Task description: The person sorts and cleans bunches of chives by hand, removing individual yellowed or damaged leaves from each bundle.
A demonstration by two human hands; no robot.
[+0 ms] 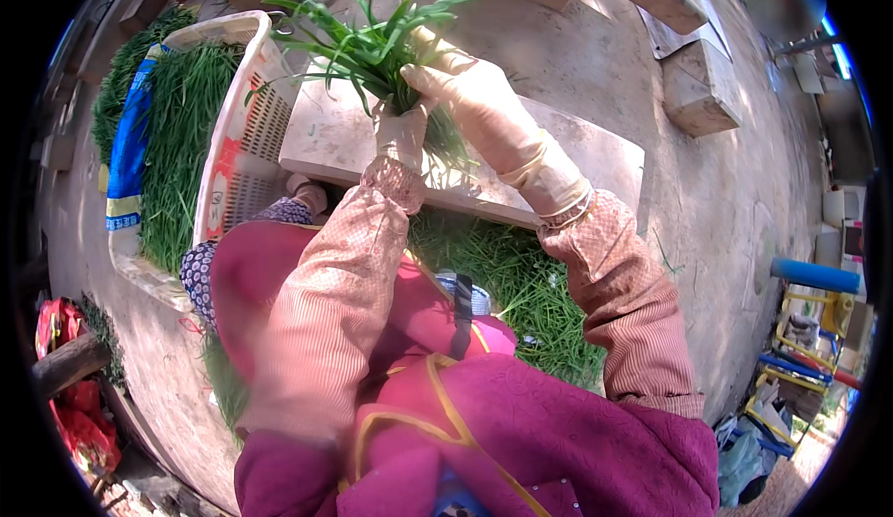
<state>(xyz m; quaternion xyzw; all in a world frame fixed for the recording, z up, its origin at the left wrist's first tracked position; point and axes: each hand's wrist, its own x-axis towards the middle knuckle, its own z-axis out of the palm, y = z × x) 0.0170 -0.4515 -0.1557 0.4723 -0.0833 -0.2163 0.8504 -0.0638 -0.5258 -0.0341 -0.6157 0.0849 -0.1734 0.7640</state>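
Observation:
My left hand (pixel 402 134), in a pale glove, is closed around a bunch of green chives (pixel 377 44), held upright with the leaf ends fanning out at the top. The gloved right hand (pixel 482 107) meets the same bunch from the right, its thumb and fingers closed on some leaves. Thin stalks hang between the two hands, over a low stone slab (pixel 595 149). Part of the left hand's fingers is hidden by the leaves.
A white plastic basket (pixel 212 177) heaped with chives (pixel 191 98) stands on the left, with a blue sack (pixel 130 149) along it. Loose green leaves (pixel 549 322) litter the ground below the slab. Stone blocks (pixel 699 84) stand farther off, and a blue pipe (pixel 815 275) is at the right.

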